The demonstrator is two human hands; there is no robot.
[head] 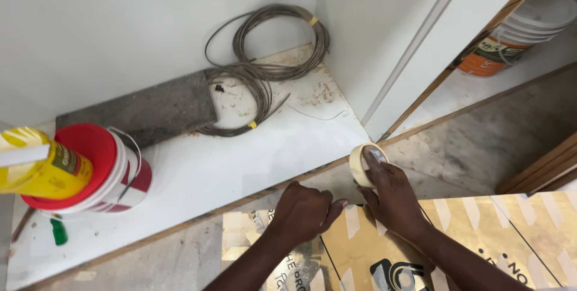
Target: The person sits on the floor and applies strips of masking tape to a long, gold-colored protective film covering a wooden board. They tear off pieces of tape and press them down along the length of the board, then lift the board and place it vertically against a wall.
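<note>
Roll of cream-coloured paper masking tape (pixel 362 163), held on edge at the front lip of the white shelf board (pixel 240 165), just above the far edge of a brown cardboard sheet with black print (pixel 481 237). Right hand (pixel 390 198): fingers curled round the roll, gripping it by rim and core. Left hand (pixel 303 212): closed into a loose fist, thumb extended toward the right hand, knuckles resting at the sheet's far edge; whether a tape end is pinched under it cannot be told. Cardboard sheet: several short strips of the same pale tape already laid across its surface and along its edges, so taping appears partly done; the stretch between the two hands looks to be the portion in hand, and the near part of the sheet lies out of frame, so the remainder cannot be judged. Elsewhere on the shelf board: coil of grey wire with yellow ties (pixel 270 57), grey stone slab (pixel 144 111), white plastic bucket with red lid (pixel 105 168), yellow cylindrical can (pixel 39 168) resting on that lid, small green-handled tool (pixel 58 231). Stack of white buckets with orange label (pixel 517 27) stands well apart, upper right.
</note>
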